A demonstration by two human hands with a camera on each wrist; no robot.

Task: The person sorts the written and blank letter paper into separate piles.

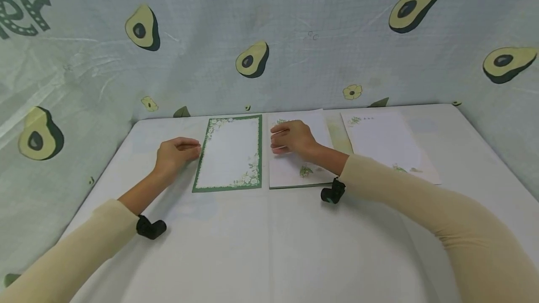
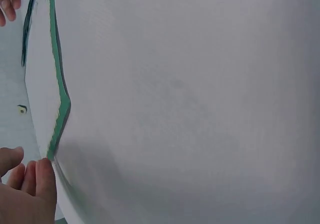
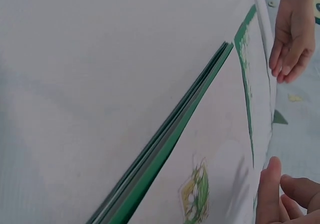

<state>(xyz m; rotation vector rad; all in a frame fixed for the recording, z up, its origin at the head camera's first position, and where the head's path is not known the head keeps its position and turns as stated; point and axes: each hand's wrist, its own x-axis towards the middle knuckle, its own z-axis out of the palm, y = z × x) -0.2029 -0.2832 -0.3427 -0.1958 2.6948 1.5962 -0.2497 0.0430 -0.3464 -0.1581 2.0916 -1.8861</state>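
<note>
A sheet of paper with a green floral border [image 1: 229, 153] lies on the white table, left of the middle. Beside its left edge is my left hand [image 1: 178, 155], fingers nearly straight, fingertips right at the green border in the left wrist view. My right hand [image 1: 294, 138] is over the middle stack of paper [image 1: 290, 172], its fingers loosely bent with nothing held between them. The top sheet of that stack is pale with small green plant prints, and the right hand and forearm hide part of it. In the right wrist view, green edges [image 3: 170, 134] show several layers in the stack.
To the right lies another pale sheet [image 1: 381, 139] with plant prints, partly behind the right sleeve. A yellowish-green strip [image 1: 339, 132] shows between it and the stack. Behind the table [image 1: 236, 247] hangs a cloth [image 1: 202, 74] printed with avocados. Each wrist wears a black camera [image 1: 150, 228].
</note>
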